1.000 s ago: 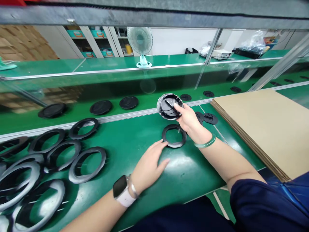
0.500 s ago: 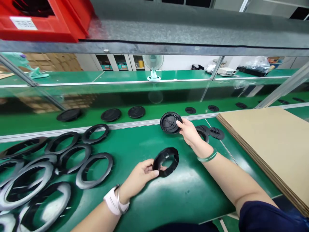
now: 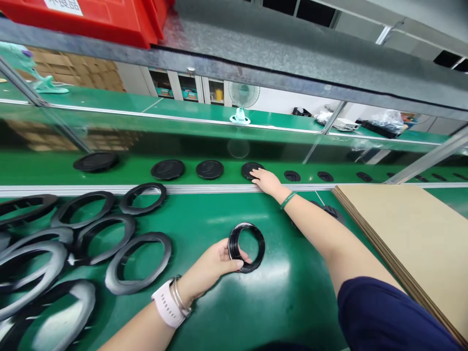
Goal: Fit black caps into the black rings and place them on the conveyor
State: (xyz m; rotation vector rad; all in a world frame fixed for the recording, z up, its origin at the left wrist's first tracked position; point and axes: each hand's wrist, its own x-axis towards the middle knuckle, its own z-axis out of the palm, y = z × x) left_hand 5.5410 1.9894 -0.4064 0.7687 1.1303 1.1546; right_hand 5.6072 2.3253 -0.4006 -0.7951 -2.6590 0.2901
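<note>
The left hand (image 3: 210, 268) holds a black rubber ring (image 3: 234, 243) upright-tilted above the green counter (image 3: 292, 312), its fingers (image 3: 228, 263) curled around the near side of the band with the thumb side closed on it. A white smartwatch (image 3: 168, 304) and a thin metal bangle (image 3: 180, 297) sit on that wrist. The right arm reaches forward from a navy sleeve (image 3: 383, 317), with a green bangle (image 3: 288, 200) on its wrist. The right hand (image 3: 266, 181) lies flat and open across an aluminium rail (image 3: 204, 189), its fingers (image 3: 256, 173) spread and touching the edge of a black disc (image 3: 249, 170) without gripping it.

To the left, more black rings (image 3: 126, 287) lie overlapping on the counter. To the right is a stack of cardboard sheets (image 3: 405, 248). Beyond the rail, a green belt (image 3: 127, 175) carries a row of black discs (image 3: 209, 169) and smaller dark pieces (image 3: 292, 175).

Farther off stand a red bin (image 3: 91, 19) on a grey shelf (image 3: 256, 63), a small fan (image 3: 243, 95), and cardboard cartons (image 3: 73, 68).
</note>
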